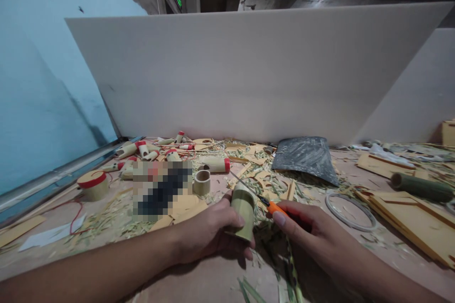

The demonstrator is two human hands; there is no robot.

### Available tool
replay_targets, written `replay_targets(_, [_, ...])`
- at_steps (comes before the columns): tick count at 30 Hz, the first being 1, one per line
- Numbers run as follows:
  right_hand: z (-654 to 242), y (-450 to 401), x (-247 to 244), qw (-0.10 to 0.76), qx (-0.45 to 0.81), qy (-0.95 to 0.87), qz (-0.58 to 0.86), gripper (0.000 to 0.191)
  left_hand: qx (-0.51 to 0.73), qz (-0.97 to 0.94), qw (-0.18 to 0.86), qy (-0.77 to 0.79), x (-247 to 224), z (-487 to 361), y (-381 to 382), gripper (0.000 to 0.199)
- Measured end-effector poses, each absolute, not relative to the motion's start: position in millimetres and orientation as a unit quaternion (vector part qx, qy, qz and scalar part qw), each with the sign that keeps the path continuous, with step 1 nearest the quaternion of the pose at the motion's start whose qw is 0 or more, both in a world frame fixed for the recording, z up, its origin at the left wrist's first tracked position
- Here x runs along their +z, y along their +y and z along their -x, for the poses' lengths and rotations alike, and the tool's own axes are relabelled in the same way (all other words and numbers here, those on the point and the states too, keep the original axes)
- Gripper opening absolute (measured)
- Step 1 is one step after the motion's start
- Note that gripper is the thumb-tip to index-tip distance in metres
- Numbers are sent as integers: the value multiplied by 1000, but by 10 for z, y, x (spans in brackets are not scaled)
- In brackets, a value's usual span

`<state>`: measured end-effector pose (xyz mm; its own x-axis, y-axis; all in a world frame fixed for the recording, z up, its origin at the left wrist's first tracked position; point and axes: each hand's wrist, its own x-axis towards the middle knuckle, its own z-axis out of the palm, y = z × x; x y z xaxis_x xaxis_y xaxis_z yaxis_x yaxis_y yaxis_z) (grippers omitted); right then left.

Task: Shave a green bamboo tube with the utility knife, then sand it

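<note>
My left hand (222, 225) is wrapped round a short bamboo tube (245, 213), its upper end tilted a little away from me. In my right hand (305, 227) is a tool with an orange handle (275, 209) and a dark, thin blade (249, 186). The blade reaches left across and above the tube's upper rim; I cannot tell whether they touch. The blade's exact kind is too fine to make out. Just beyond my left hand stands a bamboo ring (202, 182), and past it lies a bamboo tube with a red end (217, 164).
Several red-ended bamboo pieces (143, 148) lie at the back left, near a red-topped bamboo cup (93, 184). Shavings litter the table. Sandpaper (304, 157), a pale ring (351, 211), a wooden frame (414, 220) and a green bamboo tube (421, 187) lie right. A white panel (249, 75) stands behind.
</note>
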<state>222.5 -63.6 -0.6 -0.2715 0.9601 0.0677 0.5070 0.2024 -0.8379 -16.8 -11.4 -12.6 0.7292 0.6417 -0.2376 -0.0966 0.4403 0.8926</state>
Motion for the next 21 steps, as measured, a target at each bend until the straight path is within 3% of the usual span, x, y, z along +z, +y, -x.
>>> replay_targets(10, [-2233, -654, -32, 278, 319, -742, 520, 44, 237, -475, 791, 305, -116, 127, -122, 39])
replay_targets(21, [-2171, -733, 9, 248, 298, -780, 491, 31, 273, -543, 748, 267, 3, 113, -226, 49])
